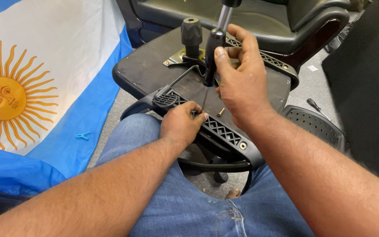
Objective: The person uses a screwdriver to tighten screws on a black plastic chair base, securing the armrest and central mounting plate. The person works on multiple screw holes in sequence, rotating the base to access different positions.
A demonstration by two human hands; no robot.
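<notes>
An upturned office chair seat (154, 66) rests over my lap, its black underside facing up. My right hand (240, 81) grips the black handle of a screwdriver (211, 55) that stands upright, with its thin shaft reaching down to the black ribbed armrest bracket (218, 129). My left hand (183, 123) rests on that bracket, fingertips right at the screwdriver tip. A loose brass screw (220, 112) lies on the seat base just beside the tip. A black knob (191, 33) and a bent lever rod (185, 74) stick up from the metal mechanism plate.
A light blue and white cloth with a yellow sun (31, 87) covers the floor at left, a small blue clip (83, 136) beside it. A perforated black plastic part (314, 125) and another screwdriver (317, 106) lie at right. A black chair (264, 22) stands behind.
</notes>
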